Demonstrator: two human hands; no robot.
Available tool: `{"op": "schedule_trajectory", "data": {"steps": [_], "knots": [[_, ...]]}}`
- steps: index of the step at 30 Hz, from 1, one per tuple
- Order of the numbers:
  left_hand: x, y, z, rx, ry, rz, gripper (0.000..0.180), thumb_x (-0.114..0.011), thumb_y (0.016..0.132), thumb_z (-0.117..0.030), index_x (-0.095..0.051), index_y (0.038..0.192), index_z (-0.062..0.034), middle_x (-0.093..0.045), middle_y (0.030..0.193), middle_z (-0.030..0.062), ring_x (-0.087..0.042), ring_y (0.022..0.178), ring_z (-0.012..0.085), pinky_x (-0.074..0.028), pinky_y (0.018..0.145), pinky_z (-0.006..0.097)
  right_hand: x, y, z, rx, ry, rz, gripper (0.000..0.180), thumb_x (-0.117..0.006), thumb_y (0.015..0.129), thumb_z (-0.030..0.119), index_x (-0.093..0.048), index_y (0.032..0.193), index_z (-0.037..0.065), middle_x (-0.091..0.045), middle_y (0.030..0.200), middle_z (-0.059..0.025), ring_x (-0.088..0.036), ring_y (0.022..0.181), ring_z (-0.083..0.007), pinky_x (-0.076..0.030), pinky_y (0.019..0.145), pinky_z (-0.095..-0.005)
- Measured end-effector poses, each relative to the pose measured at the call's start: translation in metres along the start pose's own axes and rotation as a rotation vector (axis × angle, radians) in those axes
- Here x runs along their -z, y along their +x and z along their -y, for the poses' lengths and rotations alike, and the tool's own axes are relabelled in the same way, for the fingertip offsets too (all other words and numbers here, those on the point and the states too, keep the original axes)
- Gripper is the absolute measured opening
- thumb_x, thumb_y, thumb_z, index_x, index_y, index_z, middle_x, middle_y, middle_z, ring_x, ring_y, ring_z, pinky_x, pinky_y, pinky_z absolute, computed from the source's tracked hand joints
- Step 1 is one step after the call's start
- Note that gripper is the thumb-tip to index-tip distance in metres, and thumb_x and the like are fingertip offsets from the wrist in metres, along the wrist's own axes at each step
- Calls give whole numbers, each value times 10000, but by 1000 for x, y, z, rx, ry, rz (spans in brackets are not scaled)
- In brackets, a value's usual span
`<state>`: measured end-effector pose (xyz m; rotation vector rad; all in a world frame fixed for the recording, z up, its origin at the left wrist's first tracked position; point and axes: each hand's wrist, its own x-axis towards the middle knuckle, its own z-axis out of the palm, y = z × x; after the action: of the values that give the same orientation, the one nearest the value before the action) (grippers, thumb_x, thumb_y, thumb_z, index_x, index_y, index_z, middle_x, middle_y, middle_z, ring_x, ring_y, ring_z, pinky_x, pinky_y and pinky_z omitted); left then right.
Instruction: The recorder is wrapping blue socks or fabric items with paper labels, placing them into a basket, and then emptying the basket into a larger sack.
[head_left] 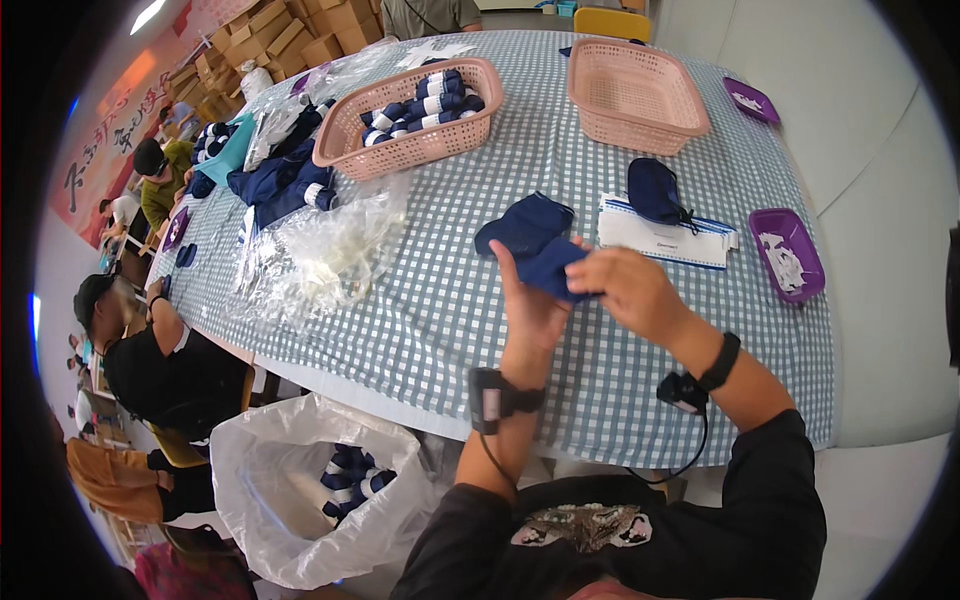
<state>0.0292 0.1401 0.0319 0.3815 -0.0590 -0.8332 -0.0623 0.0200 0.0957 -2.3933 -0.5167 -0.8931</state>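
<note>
A small folded navy cloth piece is between my two hands, above the table. My left hand supports it from below, palm turned up and thumb sticking out. At its right edge, my right hand pinches the fabric with bent fingers. Just beyond lies another navy cloth piece, partly covered by the held one. To the right, a navy drawstring pouch rests on a stack of white printed paper strips.
A pink basket holds navy rolls with white bands; another pink basket stands right of it. Clear plastic bags lie at left. Purple trays line the right edge. A lined bin stands below. People sit at left.
</note>
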Motion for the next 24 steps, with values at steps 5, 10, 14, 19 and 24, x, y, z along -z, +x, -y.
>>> {"op": "schedule_trajectory", "data": {"steps": [5,10,14,19,24], "knots": [[12,2,-5,104,116,1,560,-373,970,-396,-397,1276,73,-506,1249,190,-526,1131,266,-450,975,361,7,-57,33,-65,-119,155,240,-645,615,-35,-565,818,64,-529,946,-73,-544,890,-265,-460,791,-350],[3,-3,3,180,12,71,485,-338,992,-282,-352,1303,89,-470,1298,197,-495,1182,259,-451,983,362,8,-96,47,-111,-177,234,209,-706,649,68,-549,786,84,-533,977,-63,-504,980,-250,-399,886,-395],[8,-1,3,272,-46,127,474,-330,990,-244,-302,1326,89,-425,1333,214,-470,1209,273,-439,1002,380,13,-104,63,-83,-205,104,165,-709,735,130,-557,780,83,-551,1056,-72,-499,1047,-244,-403,907,-395],[-2,-4,13,355,13,35,423,-380,964,-141,-324,1314,88,-445,1312,217,-462,1218,273,-434,1006,376,17,-131,55,-101,-188,129,195,-722,733,167,-565,807,80,-544,1023,-90,-500,1027,-248,-401,902,-410],[3,-6,30,370,408,-2,355,-446,910,-37,-436,1237,101,-538,1223,192,-545,1126,264,-490,916,335,25,-121,71,-373,-43,52,224,-705,763,215,-565,891,96,-542,992,-86,-481,923,-231,-338,900,-378]]}}
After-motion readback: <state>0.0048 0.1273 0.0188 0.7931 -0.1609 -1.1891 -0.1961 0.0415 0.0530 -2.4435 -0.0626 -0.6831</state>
